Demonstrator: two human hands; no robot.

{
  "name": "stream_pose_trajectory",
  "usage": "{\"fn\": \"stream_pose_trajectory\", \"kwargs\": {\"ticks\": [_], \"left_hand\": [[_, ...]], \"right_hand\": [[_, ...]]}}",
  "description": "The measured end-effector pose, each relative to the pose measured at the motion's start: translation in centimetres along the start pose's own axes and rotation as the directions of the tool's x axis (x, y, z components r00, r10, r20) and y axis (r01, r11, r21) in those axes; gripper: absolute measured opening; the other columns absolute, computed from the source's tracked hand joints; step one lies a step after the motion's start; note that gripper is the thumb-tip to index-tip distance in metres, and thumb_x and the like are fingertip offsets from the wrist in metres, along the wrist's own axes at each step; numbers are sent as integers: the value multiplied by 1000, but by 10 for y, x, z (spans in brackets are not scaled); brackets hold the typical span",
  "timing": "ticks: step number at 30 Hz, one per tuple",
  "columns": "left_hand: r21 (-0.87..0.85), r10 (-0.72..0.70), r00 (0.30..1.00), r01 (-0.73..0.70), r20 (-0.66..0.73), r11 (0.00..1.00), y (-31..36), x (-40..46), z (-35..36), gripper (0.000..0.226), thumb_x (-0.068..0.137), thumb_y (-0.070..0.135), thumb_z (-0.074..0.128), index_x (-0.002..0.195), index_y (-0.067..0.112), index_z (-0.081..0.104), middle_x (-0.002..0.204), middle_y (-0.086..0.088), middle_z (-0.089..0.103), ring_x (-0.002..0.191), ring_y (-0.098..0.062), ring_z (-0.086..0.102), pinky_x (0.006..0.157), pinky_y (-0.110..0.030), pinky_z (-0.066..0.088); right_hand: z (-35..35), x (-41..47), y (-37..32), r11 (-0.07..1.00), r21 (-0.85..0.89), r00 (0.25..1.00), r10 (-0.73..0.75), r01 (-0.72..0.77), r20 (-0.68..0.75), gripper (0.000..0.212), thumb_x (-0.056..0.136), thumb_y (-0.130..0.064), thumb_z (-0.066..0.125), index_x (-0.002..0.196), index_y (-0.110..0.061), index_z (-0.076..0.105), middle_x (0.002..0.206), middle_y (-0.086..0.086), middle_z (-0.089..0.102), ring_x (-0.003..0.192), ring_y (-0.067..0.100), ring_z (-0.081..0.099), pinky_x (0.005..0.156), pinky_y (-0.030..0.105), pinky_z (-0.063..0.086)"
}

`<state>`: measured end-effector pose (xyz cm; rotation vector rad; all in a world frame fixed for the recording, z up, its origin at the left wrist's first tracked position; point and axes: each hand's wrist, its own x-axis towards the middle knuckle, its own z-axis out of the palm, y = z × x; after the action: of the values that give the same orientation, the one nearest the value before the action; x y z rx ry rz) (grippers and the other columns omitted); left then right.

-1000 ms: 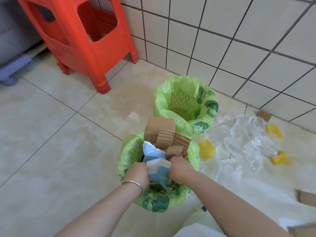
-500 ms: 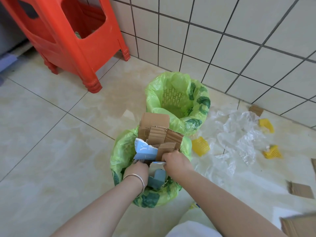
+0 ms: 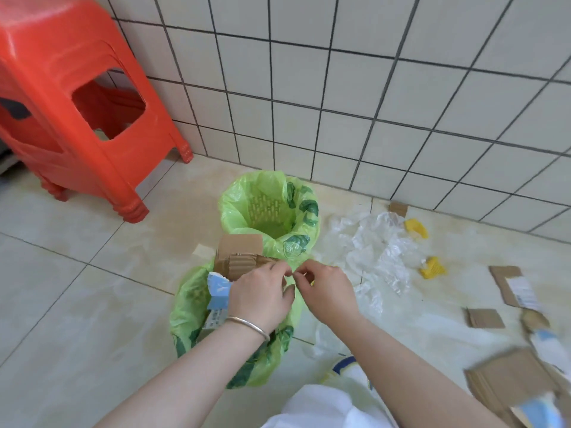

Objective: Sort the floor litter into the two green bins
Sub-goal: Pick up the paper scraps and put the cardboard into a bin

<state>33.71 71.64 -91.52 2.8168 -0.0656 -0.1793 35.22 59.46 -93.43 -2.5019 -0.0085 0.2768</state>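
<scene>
Head view: left hand [image 3: 262, 293] is curled over brown corrugated cardboard [image 3: 239, 253] in near green-lined bin [image 3: 185, 307]; right hand [image 3: 327, 291] is pinched, its grasp unclear.

I log: bare forearms, no sleeves; thin silver bangle [image 3: 247, 323] on my left wrist; white garment [image 3: 321, 406] at lower edge.

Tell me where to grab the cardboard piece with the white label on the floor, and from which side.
The labelled cardboard piece lies flat on the floor, so there is no raised part to grip. Probably best: come from above at its near short edge, slide fingertips under, and pinch edge between thumb and fingers.
</scene>
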Motion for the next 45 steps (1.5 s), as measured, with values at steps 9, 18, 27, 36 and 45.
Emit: {"fn": "stream_pose_trajectory", "kwargs": {"ticks": [9,18,27,36,45], "left_hand": [[-157,107,994,-108,-12,982,109,62,34,16,85,32,54,98,30,64,97,8,71,92,-18,66,76,-33,53],[-221,107,991,-86,86,971,210,154,111,12,84,30,54,90,29,65,91,11,71,90,-18,65,74,-28,52],[-281,-24,953,113,302,953,228,275,188,15,85,27,50,81,30,63,97,4,69,95,-22,63,84,-32,53],[-284,-15,950,108,311,953,240,389,239,25,92,27,45,105,16,65,115,-6,65,110,-26,56,86,-24,40],[-321,-118,940,224,320,920,247,439,296,42,92,29,50,130,12,44,134,-10,52,126,-27,47,101,-32,38]], "right_hand": [[-79,2,97,956,219,958,234,-195,-167,21,91,-30,49,95,-18,66,89,4,73,89,26,64,76,37,52],[-113,57,211,841,416,884,440,-345,-155,17,92,-29,49,90,-21,63,84,0,72,78,25,67,71,36,52],[-103,131,303,661,548,783,622,-513,-18,17,89,-22,46,87,-22,63,75,-5,68,80,23,68,65,31,50],[-87,208,376,642,495,743,669,-585,11,20,88,-17,43,90,-28,59,97,1,69,86,26,67,71,36,54],[-70,250,395,795,353,848,529,-493,-6,43,92,-4,39,128,-23,52,132,-4,50,108,19,53,88,28,43]]}}
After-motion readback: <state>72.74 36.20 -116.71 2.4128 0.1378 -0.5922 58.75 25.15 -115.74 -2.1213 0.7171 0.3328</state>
